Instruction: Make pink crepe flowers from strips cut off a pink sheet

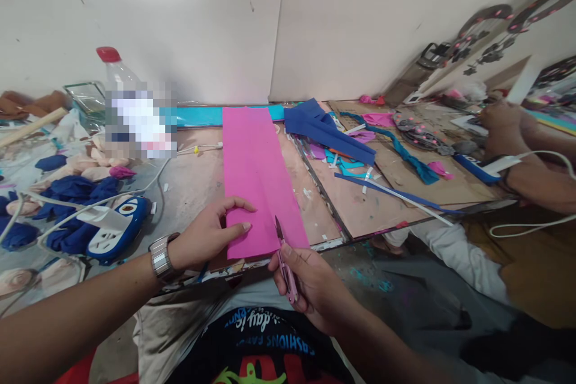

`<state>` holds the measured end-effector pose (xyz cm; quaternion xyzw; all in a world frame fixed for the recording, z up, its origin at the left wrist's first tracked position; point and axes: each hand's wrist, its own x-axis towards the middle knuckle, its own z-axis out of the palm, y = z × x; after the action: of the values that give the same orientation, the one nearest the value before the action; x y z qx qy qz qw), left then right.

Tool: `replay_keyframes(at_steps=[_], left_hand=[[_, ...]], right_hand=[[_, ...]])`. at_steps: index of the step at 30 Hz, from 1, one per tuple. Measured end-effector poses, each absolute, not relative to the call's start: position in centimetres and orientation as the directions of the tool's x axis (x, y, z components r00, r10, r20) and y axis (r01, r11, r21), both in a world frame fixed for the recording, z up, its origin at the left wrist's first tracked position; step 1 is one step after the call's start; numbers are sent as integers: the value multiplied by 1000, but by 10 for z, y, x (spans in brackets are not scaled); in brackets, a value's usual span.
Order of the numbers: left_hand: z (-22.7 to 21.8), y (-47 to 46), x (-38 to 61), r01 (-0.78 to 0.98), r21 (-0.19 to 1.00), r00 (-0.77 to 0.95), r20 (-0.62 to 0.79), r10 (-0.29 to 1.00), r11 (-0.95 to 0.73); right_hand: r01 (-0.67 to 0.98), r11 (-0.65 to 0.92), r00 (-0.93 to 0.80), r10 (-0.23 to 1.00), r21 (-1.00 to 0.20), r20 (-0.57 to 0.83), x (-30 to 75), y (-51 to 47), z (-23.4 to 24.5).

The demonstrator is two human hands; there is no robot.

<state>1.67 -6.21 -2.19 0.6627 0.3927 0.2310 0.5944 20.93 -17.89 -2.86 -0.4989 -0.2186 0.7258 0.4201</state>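
A long strip of bright pink cloth or paper [254, 168] lies lengthwise before me, its near end by the table's front edge. My left hand [220, 231] rests on its left side near that end, thumb and forefinger stretched apart on the surface; the other fingers are mostly hidden. Closed around a pink-handled knife [288, 279] is my right hand [310, 288], at the strip's near right corner. The narrow, pointed dark blade reaches up over the pink material. I cannot tell whether the blade touches it.
Dark blue fabric [333, 129] and coloured scraps lie to the right. Blue fabric pieces [72, 198] and a blue-and-white power strip [112, 231] with cables sit left, near a red-capped bottle [109, 54]. A co-worker's hand [499, 120] and arm occupy the far right.
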Motion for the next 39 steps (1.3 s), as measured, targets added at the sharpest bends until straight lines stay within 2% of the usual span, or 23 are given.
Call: replay_keyframes(at_steps=[6,11,30,39], left_hand=[[-19,-63,15,348,890,611,22,791,-294],[-19,-66,14,338,856,656,83,750,-390],[-20,-65,14,253,925,678,41,734,-285],[-21,-62,16,256,948,613,-9,790,-188]], right_hand=[[-385,-548,-162,832,-742,-531,208,-179,-30],[-372,-540,-166,839,-755,-518,210,-180,-29],[-367,-537,-114,836,-760,-536,215,-182,-34],[-361,-536,-114,838,-763,-534,214,-182,-31]])
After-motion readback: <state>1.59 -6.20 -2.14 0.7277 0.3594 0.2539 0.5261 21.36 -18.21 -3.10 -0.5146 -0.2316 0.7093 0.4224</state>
